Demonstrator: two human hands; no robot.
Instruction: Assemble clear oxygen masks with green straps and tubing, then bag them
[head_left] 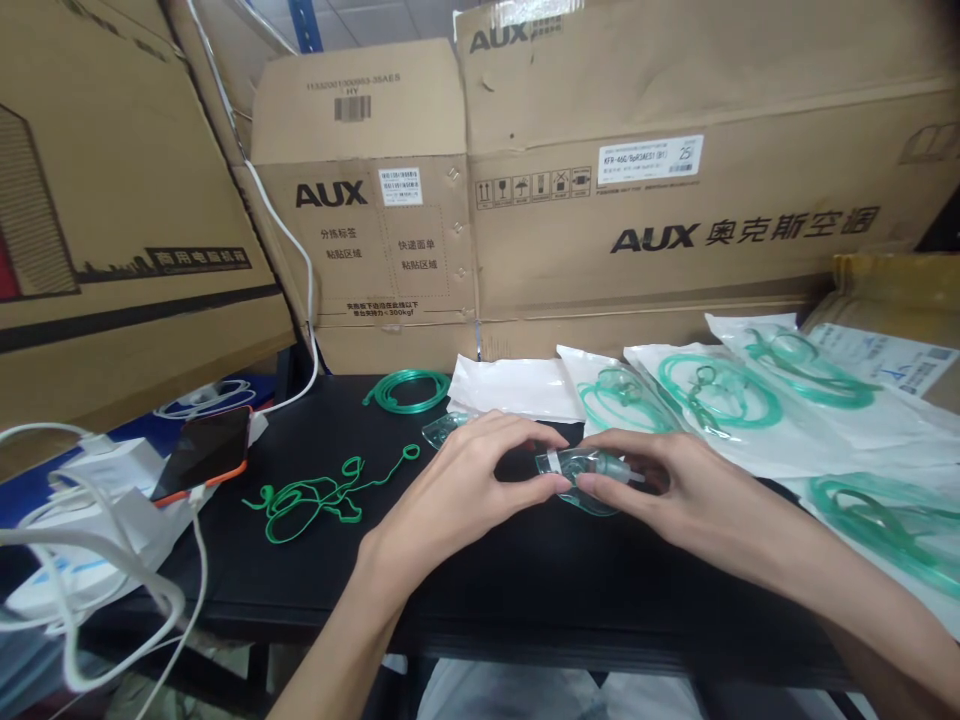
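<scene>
Above the front of the black table, my left hand [495, 470] and my right hand [660, 475] both grip a clear greenish oxygen mask [589, 470]. The left thumb and fingers pinch its left end, by a white strip that may be the nose clip. At the opposite end, my right fingers close round it near a pale connector. Behind my left hand lies another clear mask [442, 430], partly hidden. Green elastic straps [322, 500] lie loosely tangled left of my hands. A coiled green tube [409, 390] rests further back.
Bagged mask sets [720, 395] with green tubing spread along the right side. A white pouch [517, 388] lies behind my hands. At left are an orange-edged phone [206, 450], chargers [112, 465] and white cables. Large cardboard boxes [645, 200] wall off the back.
</scene>
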